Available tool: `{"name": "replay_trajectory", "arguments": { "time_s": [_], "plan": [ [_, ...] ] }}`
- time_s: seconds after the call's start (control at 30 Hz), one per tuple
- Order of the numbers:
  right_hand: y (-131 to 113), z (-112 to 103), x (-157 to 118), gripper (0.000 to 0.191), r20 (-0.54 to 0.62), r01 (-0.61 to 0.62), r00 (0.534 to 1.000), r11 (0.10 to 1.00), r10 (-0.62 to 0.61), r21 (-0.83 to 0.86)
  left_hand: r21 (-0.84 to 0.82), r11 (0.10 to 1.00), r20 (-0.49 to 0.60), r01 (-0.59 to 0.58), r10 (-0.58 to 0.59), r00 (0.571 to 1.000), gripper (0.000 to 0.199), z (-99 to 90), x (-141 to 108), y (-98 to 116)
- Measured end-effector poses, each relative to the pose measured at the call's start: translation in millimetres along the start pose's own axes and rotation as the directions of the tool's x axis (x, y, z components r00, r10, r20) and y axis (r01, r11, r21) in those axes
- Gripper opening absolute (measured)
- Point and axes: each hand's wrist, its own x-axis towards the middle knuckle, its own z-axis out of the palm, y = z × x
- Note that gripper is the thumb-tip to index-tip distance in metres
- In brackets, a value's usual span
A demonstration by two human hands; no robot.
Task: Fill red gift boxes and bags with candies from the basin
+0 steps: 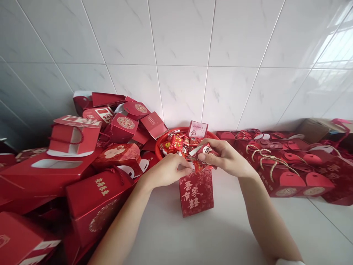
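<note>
A red gift box (197,194) with white lettering stands on the pale surface in front of me. Its top is partly hidden by my hands. The closed fingers of my left hand (172,170) pinch at the box's upper left edge. Just above the opening, my right hand (224,157) is closed around wrapped candy (207,150) in red and white wrappers. Directly behind the box, a red plastic basket (158,149) holds many wrapped candies (175,143). A pink printed card (198,129) stands up at the basket's back.
Many red gift boxes (100,206) are heaped on the left, some with rope handles. To the right stand rows of closed red boxes (286,180), some tied with beige cord (271,158). A brown cardboard box (313,129) sits behind them. White wall tiles (182,92) rise at the back.
</note>
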Motion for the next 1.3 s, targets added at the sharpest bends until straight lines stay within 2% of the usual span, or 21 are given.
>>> {"name": "replay_trajectory", "arguments": {
  "time_s": [0.07, 0.13, 0.23, 0.33, 0.43, 0.6, 0.83, 1.13, 1.3],
  "plan": [
    [0.6, 0.0, 1.0, 0.025, -0.021, 0.009, 1.0, 1.0, -0.009, -0.029, -0.045, 0.998, 0.0, 0.05, -0.05, 0.999, 0.019, -0.6, -0.5, 1.6],
    [1.3, -1.1, 1.2, 0.025, -0.013, 0.01, 1.0, 0.999, -0.01, -0.048, -0.093, 0.99, 0.02, 0.106, -0.105, 0.994, 0.026, -0.5, -1.9, 3.9],
    [2.1, -3.6, 1.0, 0.025, 0.098, 0.012, 0.995, 0.998, -0.005, -0.069, -0.123, 0.985, 0.081, 0.125, -0.115, 0.99, 0.047, 0.5, -5.2, 7.3],
    [2.4, -5.7, 0.7, 0.027, 0.219, 0.026, 0.976, 0.991, 0.004, -0.132, -0.141, 0.982, 0.127, 0.125, -0.107, 0.986, 0.044, 1.3, -7.0, 9.0],
    [1.4, -6.9, 0.3, 0.03, 0.261, 0.048, 0.965, 0.981, 0.003, -0.189, -0.13, 0.982, 0.104, 0.137, -0.124, 0.987, 0.047, 0.6, -5.7, 8.3],
    [-0.7, -6.7, 0.0, 0.03, 0.281, 0.044, 0.96, 0.981, 0.01, -0.187, -0.15, 0.983, 0.128, 0.104, -0.085, 0.988, 0.042, -1.2, -2.5, 6.7],
    [4.6, -5.6, 1.9, 0.026, 0.233, 0.069, 0.972, 0.984, -0.029, -0.167, -0.122, 0.989, 0.097, 0.082, -0.07, 0.993, 0.045, -1.1, -2.4, 4.8],
    [9.2, -5.6, 0.8, 0.028, 0.357, 0.145, 0.933, 0.957, -0.047, -0.252, -0.076, 0.992, 0.126, 0.097, -0.086, 0.988, 0.044, -1.7, 0.7, 2.0],
    [9.0, -3.4, -0.9, 0.025, 0.28, 0.205, 0.954, 0.908, -0.103, -0.364, -0.059, 0.99, 0.12, 0.125, -0.117, 0.986, 0.05, -1.8, 0.1, 3.2]
  ]
}}
